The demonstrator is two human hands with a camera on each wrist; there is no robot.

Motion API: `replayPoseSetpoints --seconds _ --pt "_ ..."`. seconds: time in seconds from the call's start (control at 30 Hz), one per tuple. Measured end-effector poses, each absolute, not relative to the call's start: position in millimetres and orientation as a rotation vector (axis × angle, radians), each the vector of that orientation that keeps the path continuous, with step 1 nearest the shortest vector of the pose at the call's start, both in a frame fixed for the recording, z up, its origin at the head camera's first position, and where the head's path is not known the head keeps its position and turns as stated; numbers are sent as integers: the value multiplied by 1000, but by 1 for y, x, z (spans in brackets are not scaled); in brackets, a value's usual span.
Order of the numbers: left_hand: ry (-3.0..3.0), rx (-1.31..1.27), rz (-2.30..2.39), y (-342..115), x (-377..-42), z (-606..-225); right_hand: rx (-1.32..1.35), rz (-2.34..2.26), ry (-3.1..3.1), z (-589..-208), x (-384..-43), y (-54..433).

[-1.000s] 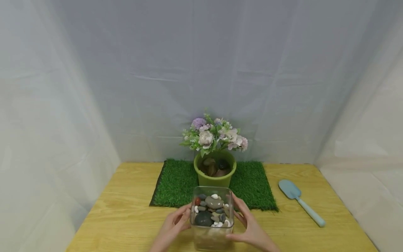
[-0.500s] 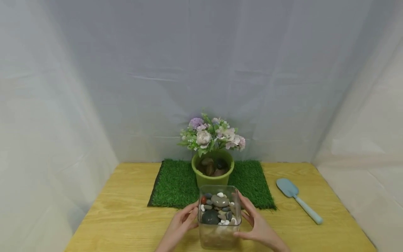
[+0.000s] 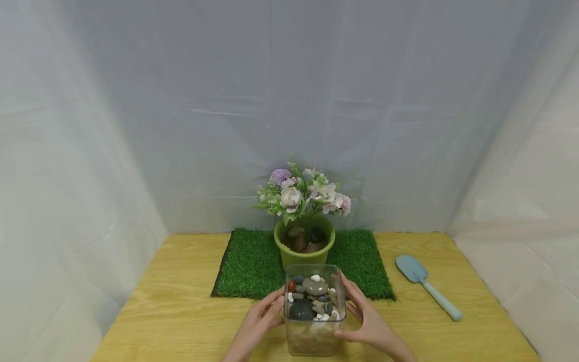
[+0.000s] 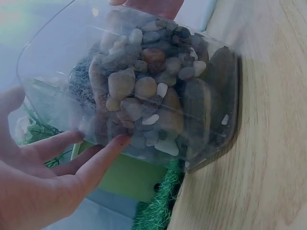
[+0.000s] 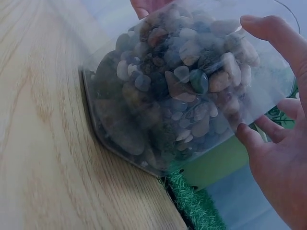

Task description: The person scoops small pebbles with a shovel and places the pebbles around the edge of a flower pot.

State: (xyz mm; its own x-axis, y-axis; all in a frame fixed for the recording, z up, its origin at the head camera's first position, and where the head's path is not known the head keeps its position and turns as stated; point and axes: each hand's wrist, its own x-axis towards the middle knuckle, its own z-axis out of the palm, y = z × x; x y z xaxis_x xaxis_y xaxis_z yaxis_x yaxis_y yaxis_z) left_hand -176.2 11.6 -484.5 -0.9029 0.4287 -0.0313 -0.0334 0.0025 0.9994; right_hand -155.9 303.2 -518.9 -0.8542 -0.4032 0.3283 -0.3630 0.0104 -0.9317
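Observation:
A clear, square-rimmed plastic container (image 3: 315, 338) of pebbles stands upright on the wooden table. In both wrist views its base sits at the wood. Large and small stones, grey, black, white and one red, show through its walls. On its left side my left hand (image 3: 259, 322) holds it, fingertips at the wall; in the left wrist view these fingers (image 4: 103, 160) lie against the plastic. My right hand (image 3: 368, 324) holds the opposite side, thumb toward the near corner and fingers toward the back. The right wrist view has the thumb and fingers spread around the wall.
Right behind the container a green flower pot (image 3: 304, 259) with several stones stands on a grass mat (image 3: 253, 264). Pink, white and purple flowers (image 3: 291, 197) rise from it. A pale blue trowel (image 3: 427, 286) lies at the right. White sheeting (image 3: 289, 100) surrounds the table.
Between one second and half a second ago, both hands shifted the container slightly to the right. Since then it has stayed nearly still. The whole view has drifted a little.

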Motion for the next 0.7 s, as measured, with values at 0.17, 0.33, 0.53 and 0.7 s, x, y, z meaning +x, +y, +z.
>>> replayPoseSetpoints --seconds 0.17,0.33,0.53,0.7 --pt "2017 422 1933 10 -177 -481 -868 -2004 2246 -519 -155 303" --pt "2182 442 1863 6 -183 -470 -890 -2005 2239 -519 -156 302" --pt "2353 598 1906 8 -191 -454 -890 -2008 2215 -518 -155 305" --pt "2513 781 1718 11 -194 -448 -782 -1971 2232 -516 -152 308"
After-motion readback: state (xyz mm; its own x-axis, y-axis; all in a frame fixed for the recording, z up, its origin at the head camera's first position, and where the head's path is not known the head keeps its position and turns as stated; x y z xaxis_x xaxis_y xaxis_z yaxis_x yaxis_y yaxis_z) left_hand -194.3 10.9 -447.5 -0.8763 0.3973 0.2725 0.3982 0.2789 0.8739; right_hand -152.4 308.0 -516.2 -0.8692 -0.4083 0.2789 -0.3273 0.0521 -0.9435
